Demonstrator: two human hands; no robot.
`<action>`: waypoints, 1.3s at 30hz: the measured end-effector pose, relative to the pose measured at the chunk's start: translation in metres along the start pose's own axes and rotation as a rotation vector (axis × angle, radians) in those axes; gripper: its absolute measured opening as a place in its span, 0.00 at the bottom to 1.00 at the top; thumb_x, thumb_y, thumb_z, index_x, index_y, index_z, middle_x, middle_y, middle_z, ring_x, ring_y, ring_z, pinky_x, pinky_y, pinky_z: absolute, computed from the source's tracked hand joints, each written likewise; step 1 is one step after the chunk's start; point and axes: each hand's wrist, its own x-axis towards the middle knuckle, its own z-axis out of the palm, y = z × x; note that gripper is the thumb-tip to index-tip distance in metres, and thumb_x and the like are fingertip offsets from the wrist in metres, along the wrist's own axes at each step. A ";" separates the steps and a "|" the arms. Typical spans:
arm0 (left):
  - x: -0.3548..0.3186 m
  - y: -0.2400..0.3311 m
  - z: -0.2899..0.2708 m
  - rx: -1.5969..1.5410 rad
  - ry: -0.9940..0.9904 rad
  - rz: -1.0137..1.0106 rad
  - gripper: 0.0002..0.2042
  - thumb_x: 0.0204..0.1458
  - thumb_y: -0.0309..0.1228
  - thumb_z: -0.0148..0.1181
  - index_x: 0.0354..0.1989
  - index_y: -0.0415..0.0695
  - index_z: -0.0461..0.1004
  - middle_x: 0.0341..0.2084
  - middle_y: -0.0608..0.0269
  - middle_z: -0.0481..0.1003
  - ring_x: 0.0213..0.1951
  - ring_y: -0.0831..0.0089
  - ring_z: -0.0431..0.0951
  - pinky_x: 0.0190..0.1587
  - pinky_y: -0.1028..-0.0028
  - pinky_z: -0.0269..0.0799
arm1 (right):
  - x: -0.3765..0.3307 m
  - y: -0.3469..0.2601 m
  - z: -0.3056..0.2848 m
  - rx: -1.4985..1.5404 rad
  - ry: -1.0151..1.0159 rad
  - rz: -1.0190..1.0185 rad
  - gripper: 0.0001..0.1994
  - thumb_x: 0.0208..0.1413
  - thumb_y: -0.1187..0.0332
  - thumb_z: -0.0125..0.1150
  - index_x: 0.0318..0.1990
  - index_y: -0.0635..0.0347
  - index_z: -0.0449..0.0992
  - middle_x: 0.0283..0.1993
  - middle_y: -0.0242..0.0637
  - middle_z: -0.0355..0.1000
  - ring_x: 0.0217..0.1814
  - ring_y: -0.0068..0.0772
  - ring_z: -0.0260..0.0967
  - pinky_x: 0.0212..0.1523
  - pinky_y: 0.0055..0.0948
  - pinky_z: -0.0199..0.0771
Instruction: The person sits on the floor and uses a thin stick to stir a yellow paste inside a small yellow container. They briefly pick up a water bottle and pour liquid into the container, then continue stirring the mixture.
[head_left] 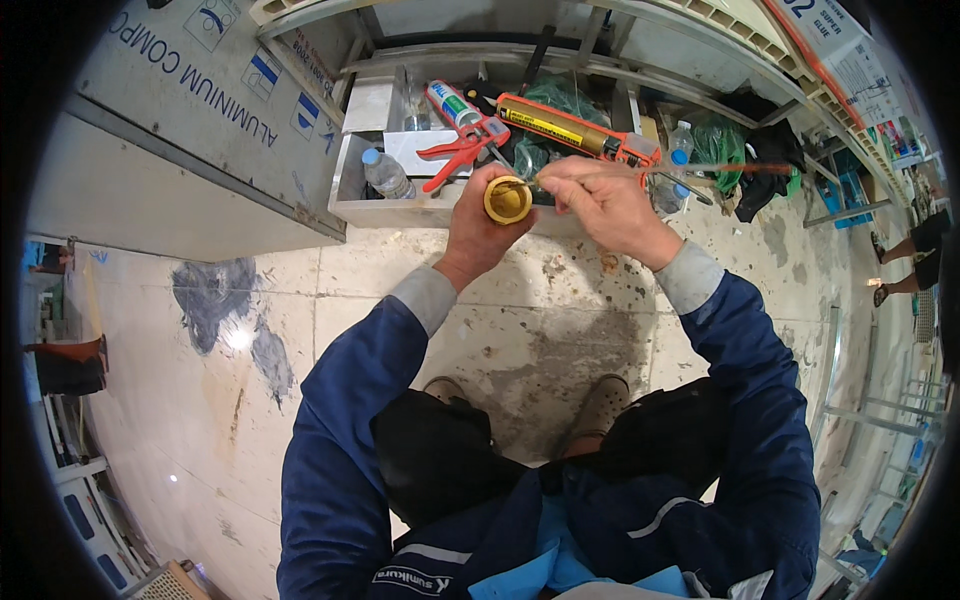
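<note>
From my remote seat, I see my left hand [475, 228] gripping the yellow cup [508, 203] by the white box [390, 212], my right hand [612, 212] pinching a thin, blurred stick [720, 168] beside its rim. A skidding stick could jab my left hand; a slackened grip could drop the cup onto the floor [385, 270].

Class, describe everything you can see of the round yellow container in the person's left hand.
The yellow container looks like a plastic cup or tube, with a thick round rim and darker hollow inside. Its open mouth faces the camera; its depth is unclear. The left hand wraps its side, hiding much of the outer wall. The right hand holds a thin tool by its upper rim; contact is unclear.
</note>
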 end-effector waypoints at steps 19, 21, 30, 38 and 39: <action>-0.002 -0.006 -0.008 0.255 -0.017 0.084 0.32 0.47 0.25 0.78 0.59 0.50 0.66 0.57 0.54 0.71 0.62 0.48 0.73 0.61 0.57 0.74 | 0.002 0.003 0.009 0.033 -0.066 0.015 0.12 0.71 0.68 0.60 0.46 0.68 0.84 0.38 0.39 0.81 0.35 0.31 0.75 0.40 0.33 0.76; -0.005 -0.007 -0.008 0.290 -0.027 0.082 0.33 0.48 0.25 0.78 0.61 0.50 0.65 0.57 0.54 0.71 0.63 0.49 0.72 0.62 0.57 0.74 | 0.006 0.004 0.003 0.002 -0.107 0.064 0.10 0.71 0.69 0.60 0.46 0.69 0.83 0.38 0.37 0.80 0.36 0.27 0.74 0.41 0.30 0.76; -0.007 -0.009 -0.002 0.296 -0.018 0.007 0.36 0.48 0.29 0.80 0.64 0.46 0.64 0.59 0.51 0.72 0.61 0.50 0.74 0.61 0.59 0.74 | 0.007 -0.002 -0.003 0.013 -0.156 0.274 0.09 0.71 0.70 0.60 0.46 0.67 0.82 0.38 0.31 0.77 0.40 0.22 0.74 0.45 0.28 0.76; -0.009 -0.018 0.002 -0.133 -0.033 -0.279 0.28 0.52 0.26 0.77 0.57 0.45 0.66 0.45 0.64 0.75 0.46 0.73 0.78 0.52 0.70 0.77 | 0.004 0.003 0.013 0.000 -0.023 0.089 0.13 0.71 0.65 0.60 0.47 0.67 0.82 0.42 0.49 0.81 0.45 0.52 0.81 0.47 0.41 0.79; -0.010 -0.019 0.001 -0.185 -0.051 -0.210 0.27 0.52 0.26 0.77 0.57 0.44 0.66 0.44 0.65 0.75 0.46 0.75 0.78 0.52 0.71 0.76 | 0.006 0.006 0.018 -0.027 0.071 -0.038 0.14 0.72 0.64 0.59 0.46 0.67 0.83 0.42 0.49 0.82 0.43 0.53 0.81 0.45 0.41 0.79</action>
